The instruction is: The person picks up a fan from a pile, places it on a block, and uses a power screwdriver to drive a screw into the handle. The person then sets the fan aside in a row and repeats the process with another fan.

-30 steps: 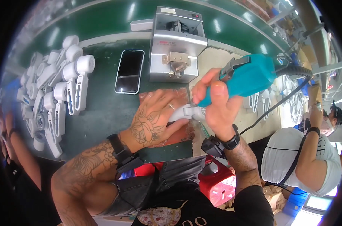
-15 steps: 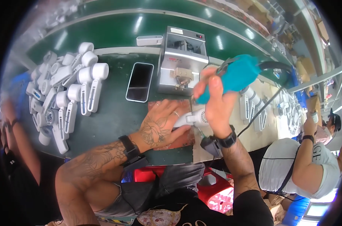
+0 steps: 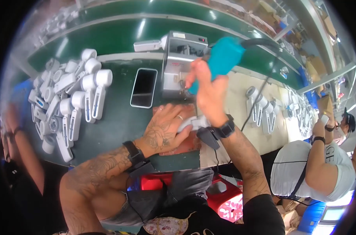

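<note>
In the head view, I have the left hand curled over a white handheld fan, thumb and fingers closed around its handle, above a reddish mat. The right hand grips a teal corded tool, fingers wrapped round it; I can't make out its tip. The fan looks like smooth plastic, its far end hidden by the right wrist. The mat lies on a dark green tabletop, near a pale board. Beyond are a boxy metal machine and a phone; left, heaped white fans; right, a co-worker.
</note>
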Available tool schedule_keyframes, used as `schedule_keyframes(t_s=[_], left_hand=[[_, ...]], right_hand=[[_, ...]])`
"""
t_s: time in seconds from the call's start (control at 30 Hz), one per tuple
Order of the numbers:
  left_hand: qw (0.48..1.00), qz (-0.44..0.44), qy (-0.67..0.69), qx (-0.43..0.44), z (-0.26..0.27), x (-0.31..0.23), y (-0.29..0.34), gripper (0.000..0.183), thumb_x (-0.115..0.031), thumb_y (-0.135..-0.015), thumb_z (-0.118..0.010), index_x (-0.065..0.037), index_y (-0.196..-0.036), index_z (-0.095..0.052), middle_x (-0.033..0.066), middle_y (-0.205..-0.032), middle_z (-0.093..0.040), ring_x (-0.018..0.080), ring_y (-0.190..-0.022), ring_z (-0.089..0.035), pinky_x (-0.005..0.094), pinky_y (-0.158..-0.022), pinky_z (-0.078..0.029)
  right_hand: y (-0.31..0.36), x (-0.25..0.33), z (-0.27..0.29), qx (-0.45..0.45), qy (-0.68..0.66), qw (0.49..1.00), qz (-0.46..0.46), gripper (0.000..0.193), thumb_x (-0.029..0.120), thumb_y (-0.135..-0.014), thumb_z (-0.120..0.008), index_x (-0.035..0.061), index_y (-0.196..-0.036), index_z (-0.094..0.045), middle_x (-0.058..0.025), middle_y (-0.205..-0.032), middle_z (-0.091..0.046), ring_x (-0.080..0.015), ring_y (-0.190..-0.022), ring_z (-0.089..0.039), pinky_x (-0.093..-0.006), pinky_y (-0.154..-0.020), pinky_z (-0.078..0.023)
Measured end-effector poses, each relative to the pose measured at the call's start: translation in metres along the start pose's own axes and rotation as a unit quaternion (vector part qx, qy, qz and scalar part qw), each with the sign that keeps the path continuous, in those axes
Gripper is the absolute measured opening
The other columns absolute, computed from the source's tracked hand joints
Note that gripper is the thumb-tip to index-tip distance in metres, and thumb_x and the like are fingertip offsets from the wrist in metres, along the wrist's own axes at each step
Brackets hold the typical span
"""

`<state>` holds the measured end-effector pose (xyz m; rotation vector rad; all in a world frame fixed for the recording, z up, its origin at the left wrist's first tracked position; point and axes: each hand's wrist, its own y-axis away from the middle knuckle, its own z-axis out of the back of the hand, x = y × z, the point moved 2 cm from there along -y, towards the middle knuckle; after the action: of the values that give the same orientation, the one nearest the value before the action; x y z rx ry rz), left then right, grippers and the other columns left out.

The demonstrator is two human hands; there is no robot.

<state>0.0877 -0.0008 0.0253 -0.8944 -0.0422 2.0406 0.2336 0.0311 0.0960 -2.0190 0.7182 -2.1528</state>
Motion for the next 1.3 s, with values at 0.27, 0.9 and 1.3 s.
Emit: schedule_keyframes(t_s=[0.27,0.9,1.3], left_hand=[[1.0,-0.028,-0.003,0.005,0.002,0.0,-0.008,0.04,-0.028,-0.089,-0.066,-0.006,-0.122,-0.065,0.0125,-0.115,-0.059,0.0325,-0.107,-0.054,0.0467,-0.093,-0.042],[0.999,-0.028,-0.014,-0.014,-0.001,-0.001,-0.009,0.039,-0.026,-0.085,-0.069,-0.006,-0.118,-0.066,0.0093,-0.117,-0.058,0.0305,-0.104,-0.055,0.0447,-0.09,-0.043],[0.989,-0.134,-0.05,-0.039,-0.004,-0.021,0.028,0.05,-0.032,-0.08,-0.072,-0.004,-0.12,-0.061,0.0149,-0.115,-0.062,0.0327,-0.115,-0.058,0.0464,-0.101,-0.043]], right_hand=[[0.064,0.035,0.043,0.027,-0.013,1.0,-0.001,0.053,0.048,-0.1,-0.059,-0.0044,-0.109,-0.056,-0.0078,-0.071,-0.057,-0.0174,-0.064,-0.058,-0.0305,-0.059,-0.046],[0.076,0.008,0.045,0.051,-0.063,0.997,0.001,0.043,0.042,-0.101,-0.058,-0.0001,-0.099,-0.049,-0.0098,-0.074,-0.055,-0.0179,-0.065,-0.055,-0.0324,-0.06,-0.046],[0.122,0.062,0.045,-0.1,-0.282,0.953,-0.057,0.046,0.054,-0.099,-0.055,0.0087,-0.102,-0.053,0.0006,-0.066,-0.04,-0.0111,-0.058,-0.038,-0.0275,-0.055,-0.033]])
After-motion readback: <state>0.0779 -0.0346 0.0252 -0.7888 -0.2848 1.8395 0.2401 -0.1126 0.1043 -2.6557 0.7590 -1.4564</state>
